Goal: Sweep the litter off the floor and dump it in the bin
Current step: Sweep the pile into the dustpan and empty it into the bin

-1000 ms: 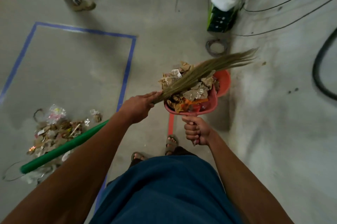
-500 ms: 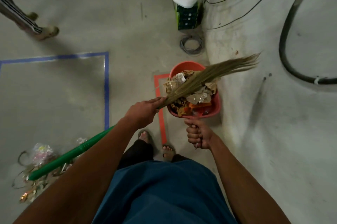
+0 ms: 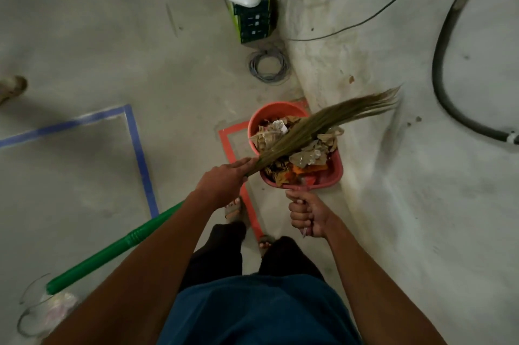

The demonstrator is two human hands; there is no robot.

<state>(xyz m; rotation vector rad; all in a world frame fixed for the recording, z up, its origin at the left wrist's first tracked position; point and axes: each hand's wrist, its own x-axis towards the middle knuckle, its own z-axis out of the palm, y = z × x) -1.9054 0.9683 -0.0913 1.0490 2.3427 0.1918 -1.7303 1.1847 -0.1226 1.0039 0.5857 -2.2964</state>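
My right hand [image 3: 306,214] grips the handle of a red dustpan [image 3: 332,173] heaped with paper and wrapper litter [image 3: 303,155]. The pan hangs over an orange bin [image 3: 273,111] that stands by the wall. My left hand [image 3: 222,179] holds a grass broom [image 3: 323,122] near where its green handle [image 3: 112,250] meets the bristles. The bristles lie across the litter on the pan and press it down. A few bits of leftover litter [image 3: 53,308] lie on the floor at the lower left.
Orange tape [image 3: 247,198] marks a square around the bin; blue tape [image 3: 140,156] marks a larger one to the left. A coil of wire [image 3: 268,65], a green box [image 3: 251,21] with a white fan base, and a black hose [image 3: 443,86] lie near the wall. Another person's shoe [image 3: 12,87] shows at far left.
I have stepped closer to the bin, and the loaded dustpan now hangs over its near rim. The litter pile on the floor has slid towards the lower left edge of view.
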